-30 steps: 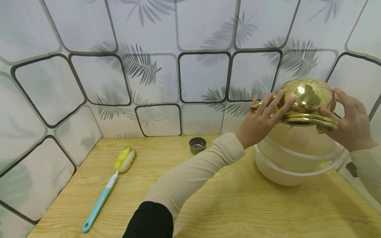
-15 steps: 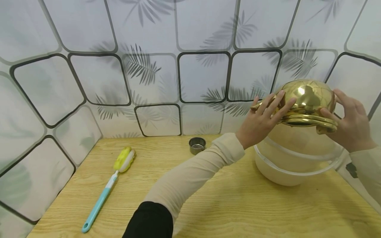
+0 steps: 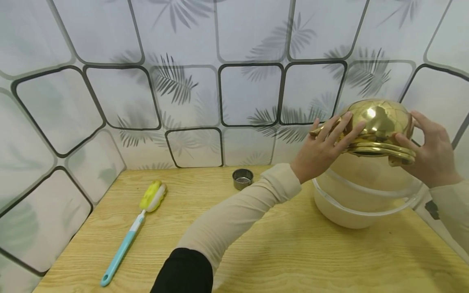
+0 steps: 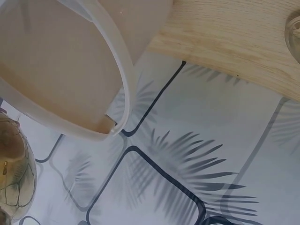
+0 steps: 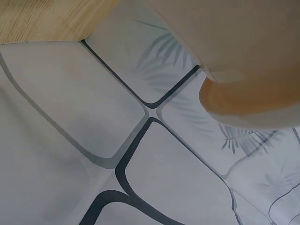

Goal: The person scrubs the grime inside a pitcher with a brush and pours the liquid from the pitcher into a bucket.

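A shiny gold teapot (image 3: pixel 381 118) is held tilted upside down, its ringed mouth facing down, above a translucent whitish bucket (image 3: pixel 348 217). My left hand (image 3: pixel 320 148) holds its left side, fingers spread over the spout area; the thumb is hidden. On the other side my right hand (image 3: pixel 430 150) grips the pot, with thumb in front and fingers behind. In the left wrist view, part of the teapot (image 4: pixel 16 168) shows at the left edge beside the bucket rim (image 4: pixel 124 70). Only the bucket (image 5: pixel 253 101) appears near the right hand in the right wrist view; neither wrist view shows fingers clearly.
A small perforated metal strainer cup (image 3: pixel 243 179) stands near the back of the wooden table (image 3: pixel 293 260). A sponge brush (image 3: pixel 133 232) with a blue handle and yellow-white head lies at the left. Patterned wall covering (image 3: pixel 253 95) rises behind and at both sides.
The teapot and both hands have sunk very slightly. The grip and the tilt look the same, and everything on the table stays put.
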`<state>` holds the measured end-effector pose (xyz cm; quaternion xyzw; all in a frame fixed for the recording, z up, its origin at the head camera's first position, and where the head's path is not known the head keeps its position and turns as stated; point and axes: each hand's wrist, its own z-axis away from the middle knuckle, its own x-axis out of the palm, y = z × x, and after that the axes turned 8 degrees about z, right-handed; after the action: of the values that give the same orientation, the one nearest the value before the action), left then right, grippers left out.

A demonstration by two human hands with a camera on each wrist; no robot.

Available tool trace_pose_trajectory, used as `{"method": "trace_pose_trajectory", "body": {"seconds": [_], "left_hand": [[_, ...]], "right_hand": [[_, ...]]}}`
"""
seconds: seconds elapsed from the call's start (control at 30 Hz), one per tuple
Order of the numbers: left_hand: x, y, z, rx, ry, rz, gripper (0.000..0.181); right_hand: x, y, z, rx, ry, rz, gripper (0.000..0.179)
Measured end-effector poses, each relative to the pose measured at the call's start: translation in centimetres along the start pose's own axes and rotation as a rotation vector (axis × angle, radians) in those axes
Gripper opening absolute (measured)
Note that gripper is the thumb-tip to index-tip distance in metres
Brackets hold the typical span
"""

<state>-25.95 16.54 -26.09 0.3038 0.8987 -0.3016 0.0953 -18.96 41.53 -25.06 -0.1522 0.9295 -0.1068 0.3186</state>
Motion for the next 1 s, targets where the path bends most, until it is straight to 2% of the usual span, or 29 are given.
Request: {"method": "trace_pose_trajectory", "body": {"seconds": [0.17,0.3,0.43,0.8,0.87,1.0], "left_hand": [[0.04,0.10,0.01,0.003,0.013,0.003,0.053],[0.08,0.21,0.07,0.008,0.027,-0.008,0.053],[0.14,0.31,0.11,0.011,0.032,-0.012,0.054],[0.35,0.47,0.25,0.020,0.019,-0.002,0.055],[0.35,0.47,0.21,0.021,0.023,-0.004,0.055],[0.32,0.39,0.09,0.020,0.032,-0.010,0.054]], "right_hand": [[0.04,0.38,0.17,-0.059,0.033,-0.005,0.059],[0.07,0.54,-0.12,-0.029,0.036,-0.074,0.052],[0.12,0.54,-0.41,-0.048,0.034,-0.100,0.050],[0.28,0.78,-0.49,-0.073,0.035,-0.077,0.054],[0.26,0.78,-0.48,-0.098,0.041,-0.073,0.060],[0.28,0.58,-0.53,-0.124,0.060,-0.088,0.058]]}}
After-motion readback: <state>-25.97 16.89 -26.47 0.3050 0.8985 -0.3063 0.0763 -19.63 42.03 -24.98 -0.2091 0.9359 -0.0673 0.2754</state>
